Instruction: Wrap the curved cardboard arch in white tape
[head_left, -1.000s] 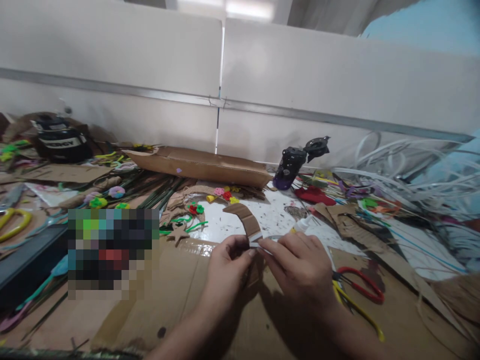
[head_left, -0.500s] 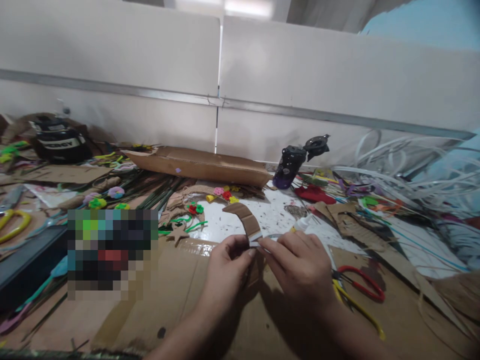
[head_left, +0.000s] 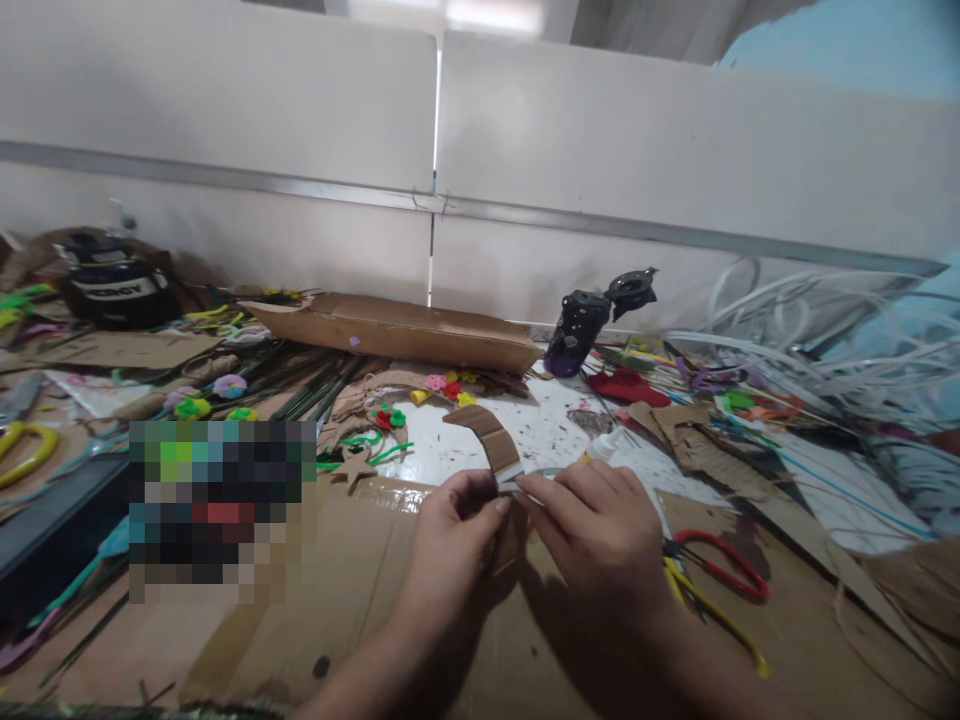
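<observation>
My left hand [head_left: 459, 525] pinches a crescent-shaped piece of brown cardboard [head_left: 491, 437] near its middle, its pointed tip curving up and to the left. A narrow white strip [head_left: 510, 472] crosses the crescent where the fingers meet. My right hand [head_left: 600, 520] is closed at the crescent's right edge, thumb and forefinger pinching the end of the white strip. The crescent's lower part is partly hidden by my hands. Just beyond my right hand lies a white glue bottle [head_left: 602, 446], and red-and-yellow-handled pliers [head_left: 720, 570] rest to its right.
Under my hands lies a cardboard sheet [head_left: 337, 600]. A cardboard star [head_left: 358, 468] and a flower-trimmed crescent [head_left: 390, 385] lie beyond it. Further back stand a long cardboard piece [head_left: 397, 335] and a dark tumbler [head_left: 576, 335]. Yellow-handled scissors [head_left: 30, 455] are at left, white tubing [head_left: 825, 340] at right.
Almost nothing differs. The right fingertips have shifted very slightly at the white strip, and the view has moved a little.
</observation>
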